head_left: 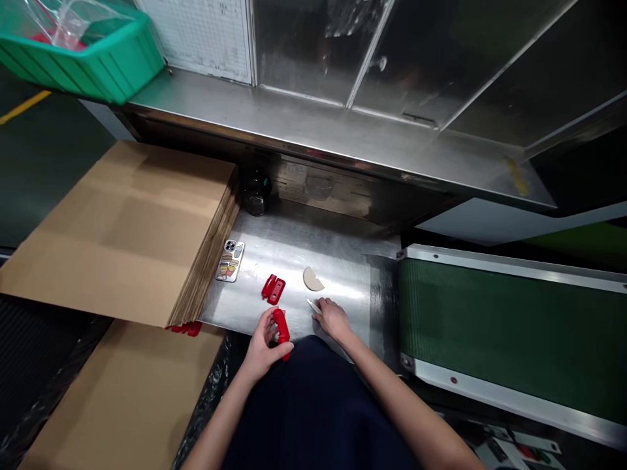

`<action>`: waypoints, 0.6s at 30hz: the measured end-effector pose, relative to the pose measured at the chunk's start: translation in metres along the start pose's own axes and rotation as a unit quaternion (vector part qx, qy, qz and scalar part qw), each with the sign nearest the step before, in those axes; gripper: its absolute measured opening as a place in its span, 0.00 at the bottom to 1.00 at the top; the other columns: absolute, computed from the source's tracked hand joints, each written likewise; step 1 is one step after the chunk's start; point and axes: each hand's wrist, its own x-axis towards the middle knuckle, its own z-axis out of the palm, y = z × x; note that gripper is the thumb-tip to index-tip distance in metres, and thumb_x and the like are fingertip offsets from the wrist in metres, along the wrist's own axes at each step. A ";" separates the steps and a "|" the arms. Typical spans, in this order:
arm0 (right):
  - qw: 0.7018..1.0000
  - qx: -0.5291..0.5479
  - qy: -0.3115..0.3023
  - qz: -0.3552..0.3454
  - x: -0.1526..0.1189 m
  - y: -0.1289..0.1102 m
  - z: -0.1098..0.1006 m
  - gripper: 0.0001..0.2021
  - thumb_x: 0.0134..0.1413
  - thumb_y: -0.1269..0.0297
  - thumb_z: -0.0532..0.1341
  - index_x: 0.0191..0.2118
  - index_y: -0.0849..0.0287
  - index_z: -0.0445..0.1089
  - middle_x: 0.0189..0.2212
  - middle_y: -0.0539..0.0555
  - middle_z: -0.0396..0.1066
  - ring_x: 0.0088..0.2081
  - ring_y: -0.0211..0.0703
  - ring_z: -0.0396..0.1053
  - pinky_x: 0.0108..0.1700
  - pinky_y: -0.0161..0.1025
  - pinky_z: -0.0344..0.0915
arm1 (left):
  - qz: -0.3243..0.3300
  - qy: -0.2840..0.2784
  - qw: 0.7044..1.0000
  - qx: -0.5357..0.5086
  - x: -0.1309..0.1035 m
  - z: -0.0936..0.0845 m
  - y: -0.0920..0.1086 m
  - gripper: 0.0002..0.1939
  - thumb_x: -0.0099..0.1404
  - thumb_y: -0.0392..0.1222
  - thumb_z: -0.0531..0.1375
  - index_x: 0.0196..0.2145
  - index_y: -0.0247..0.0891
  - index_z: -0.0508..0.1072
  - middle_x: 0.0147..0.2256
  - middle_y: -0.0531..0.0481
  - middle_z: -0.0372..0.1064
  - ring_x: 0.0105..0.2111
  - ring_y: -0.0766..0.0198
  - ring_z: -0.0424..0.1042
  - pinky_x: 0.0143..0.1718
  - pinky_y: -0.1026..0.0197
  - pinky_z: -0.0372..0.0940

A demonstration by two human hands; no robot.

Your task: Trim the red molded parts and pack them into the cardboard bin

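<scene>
My left hand (264, 348) is closed around a red plastic part (282, 326), held upright near the table's front edge with the thumb at its lower end. My right hand (334, 318) grips a thin, pale, pointed tool (313, 306), its tip directed left; whether it is a knife I cannot tell. Just beyond that tip a beige half-round piece (312, 279) lies flat on the metal table (294, 245). Two more red plastic parts (273, 289) rest side by side a little past my left hand.
A patterned phone (230, 261) lies beside a stack of cardboard sheets (132, 228) on the left. A dark round container (256, 192) stands at the back. To the right runs a green conveyor belt (509, 326). A metal shelf (313, 134) with a green bin (117, 62) overhangs the table.
</scene>
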 end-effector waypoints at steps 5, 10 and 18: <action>0.999 -0.018 -0.045 -0.020 0.006 0.001 -0.001 0.07 0.65 0.69 0.57 0.45 0.66 0.67 0.47 0.67 0.69 0.51 0.56 0.69 0.53 0.46 0.60 | 0.040 -0.022 0.998 0.051 -0.015 0.001 0.025 0.53 0.56 0.48 0.76 0.70 0.39 0.52 0.69 0.34 0.53 0.69 0.44 0.55 0.70 0.44 0.50; 0.977 0.101 -0.141 -0.121 -0.030 -0.018 -0.049 0.24 0.76 0.50 0.43 0.47 0.64 0.67 0.47 0.62 0.71 0.42 0.43 0.72 0.46 0.39 0.67 | 0.066 -0.065 0.973 0.213 -0.039 0.006 0.079 0.54 0.53 0.40 0.77 0.70 0.52 0.53 0.70 0.45 0.52 0.69 0.47 0.54 0.71 0.45 0.51; 0.885 0.243 -0.242 -0.313 -0.131 -0.094 -0.170 0.22 0.75 0.46 0.50 0.59 0.56 0.68 0.46 0.56 0.71 0.46 0.42 0.68 0.52 0.40 0.65 | 0.168 -0.119 0.934 0.293 -0.074 0.014 0.131 0.61 0.50 0.55 0.79 0.72 0.59 0.49 0.69 0.44 0.54 0.69 0.40 0.55 0.69 0.39 0.56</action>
